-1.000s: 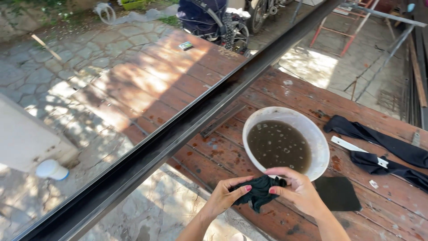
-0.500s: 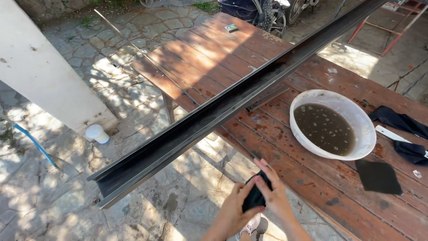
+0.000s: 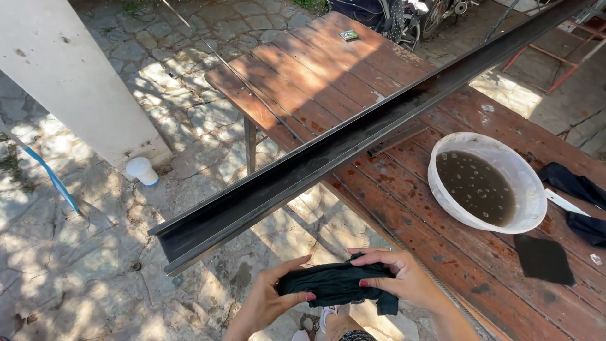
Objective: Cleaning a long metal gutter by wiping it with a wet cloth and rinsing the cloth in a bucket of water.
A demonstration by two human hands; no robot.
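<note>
Both my hands hold a dark, wet-looking cloth [image 3: 338,284] low in the view, off the table's near edge. My left hand [image 3: 268,302] grips its left end, and my right hand [image 3: 401,278] grips the right end from above. Just beyond the cloth, a long dark steel beam [image 3: 328,148] lies diagonally across the red-brown wooden table [image 3: 303,76], its near end sticking out past the table over the paving. A white bowl [image 3: 527,215] of murky brown water sits on the table to the right.
A black square pad [image 3: 543,259] and dark cloths [image 3: 577,189] lie right of the bowl. A small box [image 3: 348,35] rests at the table's far end. A white post [image 3: 69,76], a white cup [image 3: 142,170], a blue hose [image 3: 53,180] and stone paving are left.
The view has swung left and my hands moved left off the table edge. The bunched cloth is now stretched out between both hands.
</note>
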